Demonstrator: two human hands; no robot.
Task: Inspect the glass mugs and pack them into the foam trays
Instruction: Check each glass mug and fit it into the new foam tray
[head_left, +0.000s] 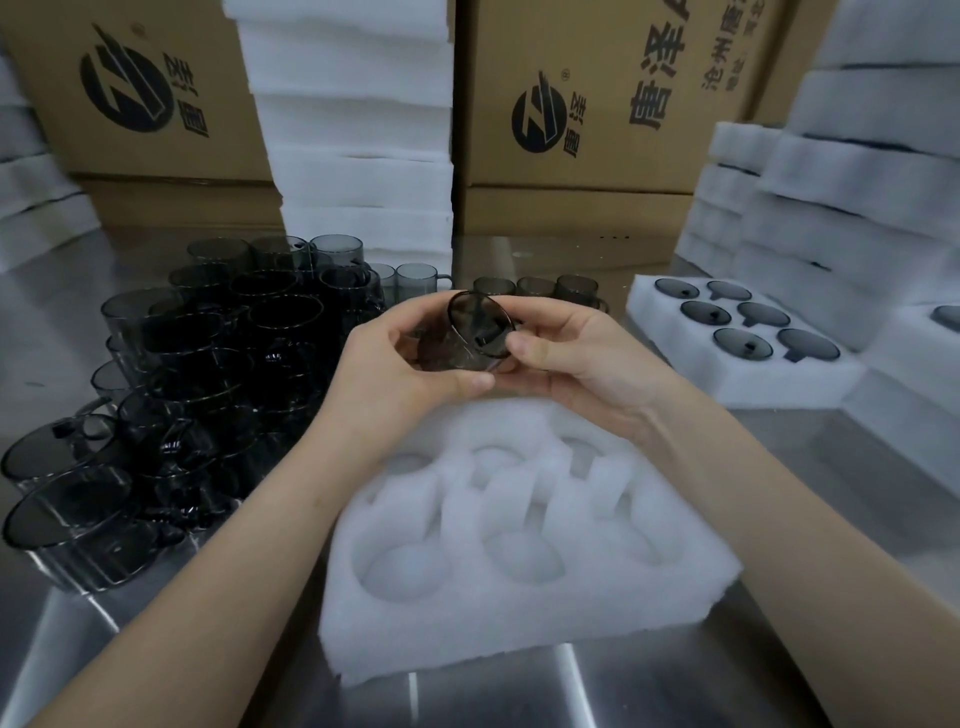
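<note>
Inspection is the step in hand: the left grip (410, 366) and right grip (589, 364) both clasp one smoky glass mug (470, 338), tipped on its side between them. Directly beneath them lies a foam tray (467, 639), its pockets unfilled. Next, I judge, the mug needs lowering into a pocket, with its handle matched to the slot.

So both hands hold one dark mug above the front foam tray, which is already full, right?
Not quite: the head view shows the left hand and right hand holding the dark mug above the front foam tray, but its pockets are empty. The full tray sits farther right.
</note>
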